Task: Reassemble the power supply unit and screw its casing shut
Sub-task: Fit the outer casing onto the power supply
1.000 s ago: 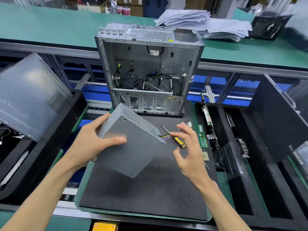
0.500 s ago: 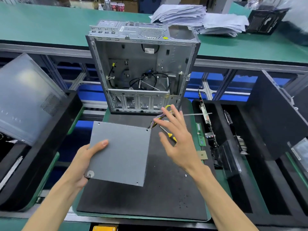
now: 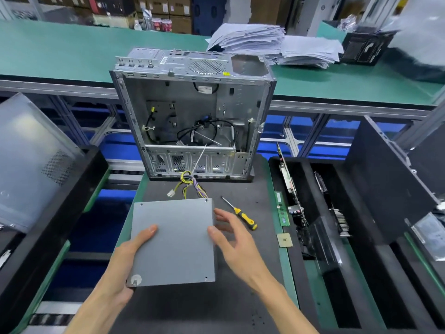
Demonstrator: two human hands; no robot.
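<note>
PSU (image 3: 174,242) sits low in the centre of the frame, its flat grey lid facing up toward me, on the dark mat (image 3: 240,189). A wire bundle (image 3: 190,186) comes out of its far edge toward the upper middle, ending in a white plug. My left hand (image 3: 125,263) grips the near-left corner, thumb curled over the lid, the fingers hidden beneath. My right hand (image 3: 237,242) is at the right edge with fingers spread and relaxed, the tips at the side of the box; I hold nothing in it, and I cannot tell how firmly it touches.

I judge the step to be squaring up the closed casing before fastening it: small holes show at the lid's corners, and I cannot make out whether screws are seated in them.

Just right of the box lies the screwdriver (image 3: 240,215), yellow and black handle nearer me, tip pointing to the upper left. Next I would need to reach the right hand over for it while the left keeps the box steady, and I would need screws, which I cannot make out on the mat.

Beyond, in the upper middle, stands the open case (image 3: 192,116). Black trays (image 3: 301,273) with parts fill the right of the frame, and a grey panel (image 3: 31,160) leans at the left.
</note>
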